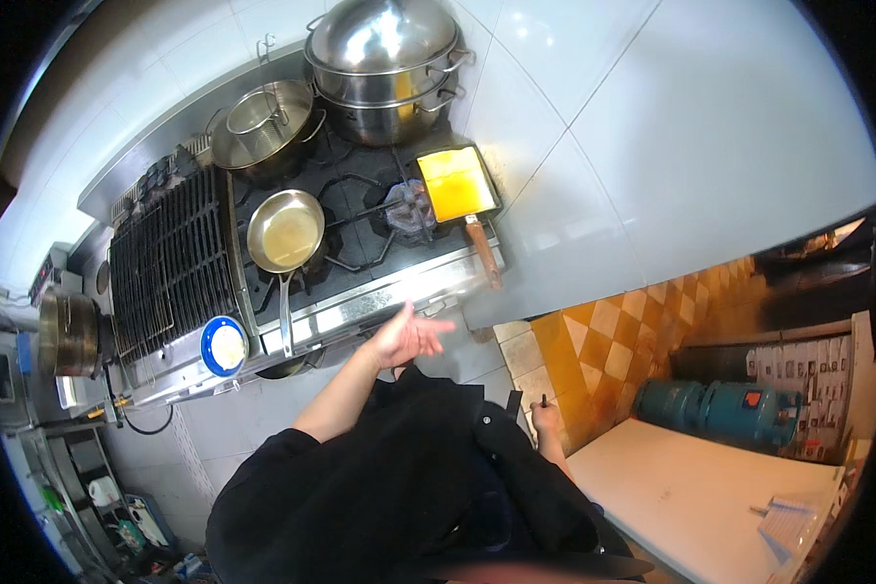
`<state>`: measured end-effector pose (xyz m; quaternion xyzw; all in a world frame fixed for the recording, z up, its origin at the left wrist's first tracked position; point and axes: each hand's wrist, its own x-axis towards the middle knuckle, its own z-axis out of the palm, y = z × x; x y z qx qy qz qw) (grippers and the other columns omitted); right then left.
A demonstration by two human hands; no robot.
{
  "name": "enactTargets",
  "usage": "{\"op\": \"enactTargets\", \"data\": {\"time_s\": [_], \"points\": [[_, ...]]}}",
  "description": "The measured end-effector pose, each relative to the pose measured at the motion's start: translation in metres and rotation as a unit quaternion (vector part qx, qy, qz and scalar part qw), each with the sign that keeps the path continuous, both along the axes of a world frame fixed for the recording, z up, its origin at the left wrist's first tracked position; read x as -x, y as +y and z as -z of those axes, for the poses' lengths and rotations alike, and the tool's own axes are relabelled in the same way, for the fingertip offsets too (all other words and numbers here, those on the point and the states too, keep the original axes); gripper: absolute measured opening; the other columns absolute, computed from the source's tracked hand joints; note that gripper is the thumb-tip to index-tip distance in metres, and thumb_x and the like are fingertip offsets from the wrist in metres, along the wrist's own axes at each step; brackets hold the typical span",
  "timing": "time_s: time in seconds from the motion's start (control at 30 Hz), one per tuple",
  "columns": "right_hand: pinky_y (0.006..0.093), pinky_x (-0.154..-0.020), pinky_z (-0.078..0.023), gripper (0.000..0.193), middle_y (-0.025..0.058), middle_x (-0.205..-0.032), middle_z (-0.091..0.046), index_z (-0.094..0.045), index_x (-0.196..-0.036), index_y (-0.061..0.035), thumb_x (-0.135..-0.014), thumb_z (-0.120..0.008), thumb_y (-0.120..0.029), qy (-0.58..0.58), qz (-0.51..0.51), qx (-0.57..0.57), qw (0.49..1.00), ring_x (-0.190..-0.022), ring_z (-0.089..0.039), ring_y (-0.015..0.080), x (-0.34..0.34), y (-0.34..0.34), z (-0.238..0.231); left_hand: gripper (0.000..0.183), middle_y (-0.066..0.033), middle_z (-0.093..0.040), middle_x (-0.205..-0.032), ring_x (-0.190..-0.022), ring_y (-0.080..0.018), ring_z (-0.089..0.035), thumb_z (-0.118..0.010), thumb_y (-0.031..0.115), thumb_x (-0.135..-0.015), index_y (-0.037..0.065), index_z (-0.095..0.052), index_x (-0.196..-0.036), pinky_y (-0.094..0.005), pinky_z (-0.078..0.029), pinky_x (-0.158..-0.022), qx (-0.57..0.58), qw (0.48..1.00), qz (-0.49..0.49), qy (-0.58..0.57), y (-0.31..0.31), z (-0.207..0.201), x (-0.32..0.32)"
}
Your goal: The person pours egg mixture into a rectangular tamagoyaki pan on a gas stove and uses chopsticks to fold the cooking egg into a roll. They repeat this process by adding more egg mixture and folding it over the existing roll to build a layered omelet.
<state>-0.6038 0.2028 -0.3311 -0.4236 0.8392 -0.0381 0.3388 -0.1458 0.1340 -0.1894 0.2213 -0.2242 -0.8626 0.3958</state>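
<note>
My left hand hovers palm up before the stove's front edge, its fingers spread and nothing in them. Nearest to it are a square dark pan and its wooden handle; a smooth yellow egg sheet covers the pan's base. Low at my side, my right hand is closed around a small dark object that I cannot make out. To the left on the stove sits a round steel frying pan with a thin layer of yellowish liquid, its handle pointing toward me.
A lidded steel steamer and a deep pot stand at the back. Black grill grates and a blue-rimmed dish are on the left. A white worktop and teal gas cylinders lie to the right.
</note>
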Motion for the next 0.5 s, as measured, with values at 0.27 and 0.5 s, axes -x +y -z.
{"op": "enactTargets", "data": {"time_s": [0.27,0.5], "points": [[0.0440,-0.079,-0.053,0.036,0.0264,-0.087,-0.071,-0.072,-0.093,0.0040,-0.080,-0.069,-0.029,0.021,0.097,-0.046,0.994,-0.087,-0.071,0.0375,0.001,0.055,-0.016,0.062,-0.0138,-0.062,-0.124,-0.103,-0.0253,-0.064,-0.052,0.048,-0.101,0.005,-0.041,-0.143,-0.0374,-0.052,-0.091,-0.094,0.979,0.004,-0.182,-0.091,0.012,0.057],[0.0434,-0.086,-0.052,0.045,0.0267,-0.091,-0.071,-0.070,-0.096,0.0085,-0.076,-0.071,-0.032,0.054,0.115,-0.160,0.979,-0.096,-0.070,0.0374,-0.005,0.094,-0.015,0.033,-0.0075,-0.060,-0.108,-0.092,-0.0195,-0.061,-0.058,0.036,-0.101,0.009,-0.050,-0.119,-0.0339,-0.052,-0.081,-0.115,0.974,-0.166,-0.101,-0.135,-0.002,0.097]]}}
